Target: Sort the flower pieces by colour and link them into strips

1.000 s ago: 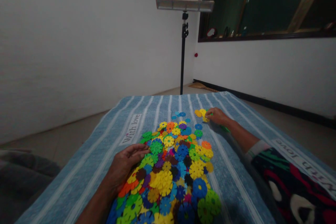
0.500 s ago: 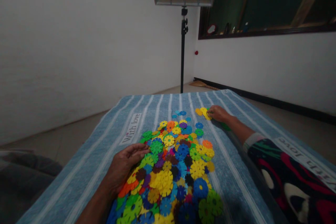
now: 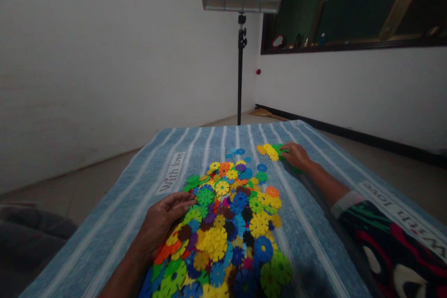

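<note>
A heap of notched, flower-shaped plastic discs point(image 3: 213, 242) in many colours covers the middle of the cloth near me. My left hand point(image 3: 171, 212) lies along the heap's left edge, fingers loosely extended and their tips touching green discs point(image 3: 205, 194). Nothing shows in its grasp. Beyond the heap, at the far right, my right hand point(image 3: 295, 154) has its fingers drawn together on a green disc point(image 3: 278, 150). Several yellow discs point(image 3: 271, 152) lie overlapping just left of those fingertips. More green shows under the right hand, partly hidden by it.
A blue striped cloth point(image 3: 139, 205) covers the table. Several blue discs point(image 3: 239, 151) lie loose past the heap's far end. Behind the table stands a black tripod pole point(image 3: 240, 74) with a flat panel on top. Grey fabric point(image 3: 31, 233) is at the left.
My right hand has moved slightly right, off the yellow discs, and more of the green discs now shows. The left hand stays on the heap's edge. The view has shifted a little.
</note>
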`<state>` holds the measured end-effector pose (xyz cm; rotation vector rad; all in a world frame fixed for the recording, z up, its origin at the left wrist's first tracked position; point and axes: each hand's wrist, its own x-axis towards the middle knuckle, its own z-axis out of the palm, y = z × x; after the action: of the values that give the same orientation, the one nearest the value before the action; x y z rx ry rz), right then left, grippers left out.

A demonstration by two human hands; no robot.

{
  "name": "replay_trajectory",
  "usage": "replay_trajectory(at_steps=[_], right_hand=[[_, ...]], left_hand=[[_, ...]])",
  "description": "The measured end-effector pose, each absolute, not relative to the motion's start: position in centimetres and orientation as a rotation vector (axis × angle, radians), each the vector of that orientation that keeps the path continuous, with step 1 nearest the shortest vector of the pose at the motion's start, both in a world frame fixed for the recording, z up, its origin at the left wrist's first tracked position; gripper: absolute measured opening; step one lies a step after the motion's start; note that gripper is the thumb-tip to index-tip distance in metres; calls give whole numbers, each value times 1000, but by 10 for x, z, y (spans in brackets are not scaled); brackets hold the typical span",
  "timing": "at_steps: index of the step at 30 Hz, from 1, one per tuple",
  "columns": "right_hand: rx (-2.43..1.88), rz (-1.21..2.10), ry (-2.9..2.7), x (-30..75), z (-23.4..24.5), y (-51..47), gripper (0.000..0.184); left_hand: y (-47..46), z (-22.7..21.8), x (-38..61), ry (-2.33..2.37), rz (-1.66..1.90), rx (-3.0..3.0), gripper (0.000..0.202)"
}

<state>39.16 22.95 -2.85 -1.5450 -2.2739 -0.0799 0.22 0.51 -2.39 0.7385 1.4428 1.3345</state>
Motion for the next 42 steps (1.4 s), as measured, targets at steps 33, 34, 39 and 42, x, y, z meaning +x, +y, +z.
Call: replay_trajectory(at_steps=[33, 34, 39, 42], right_hand=[[-1281, 185, -2173, 370, -83, 55, 23], [-1289, 177, -2176, 369, -83, 53, 22], [-1298, 166, -2173, 369, -82, 49, 21], [-1277, 183, -2174, 370, -82, 48, 21]], left_hand=[[-5, -14, 18, 1339, 1444, 809, 40], [-5, -14, 18, 1348, 1438, 816, 40], [-8, -10, 22, 1352, 1437, 803, 38], [-9, -8, 24, 1349, 1444, 796, 37]])
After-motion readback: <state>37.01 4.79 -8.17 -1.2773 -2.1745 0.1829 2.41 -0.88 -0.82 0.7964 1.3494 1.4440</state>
